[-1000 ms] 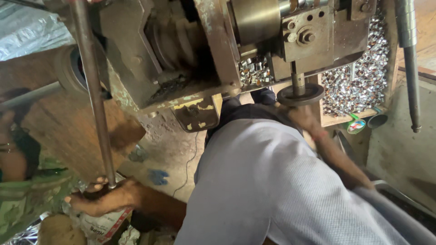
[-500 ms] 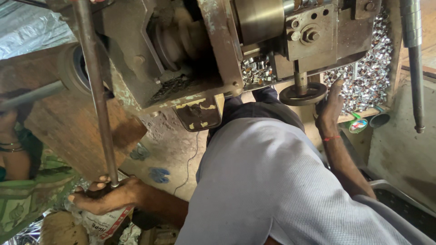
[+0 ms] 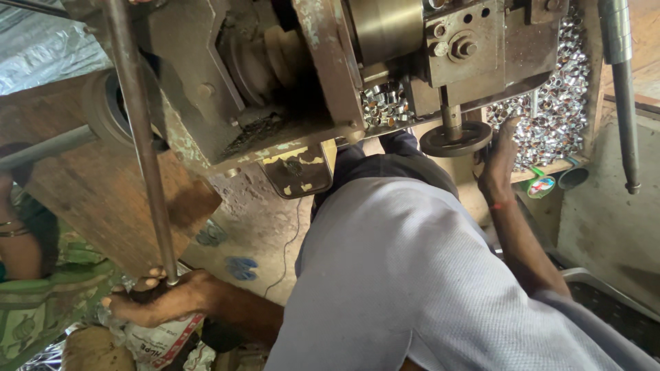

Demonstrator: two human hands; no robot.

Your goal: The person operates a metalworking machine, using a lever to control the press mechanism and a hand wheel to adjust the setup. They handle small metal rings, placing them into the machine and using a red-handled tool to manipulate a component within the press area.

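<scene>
A: Head view, what changed? I see the right hand off the handwheel now; a second ago it gripped the rim from below. Fingers loose, pointing up just beside the wheel, holding nothing.

B: Left?

A: Left hand same spot, low, fingers curled at the foot of the long steel rod, over a printed bag. Grip unclear.

B: So the wheel's released, rod steadied.

A: My read. Room's tight: machine body overhangs the lap, ring pile behind the wheel, wooden board and another person's arm on the left.
</scene>
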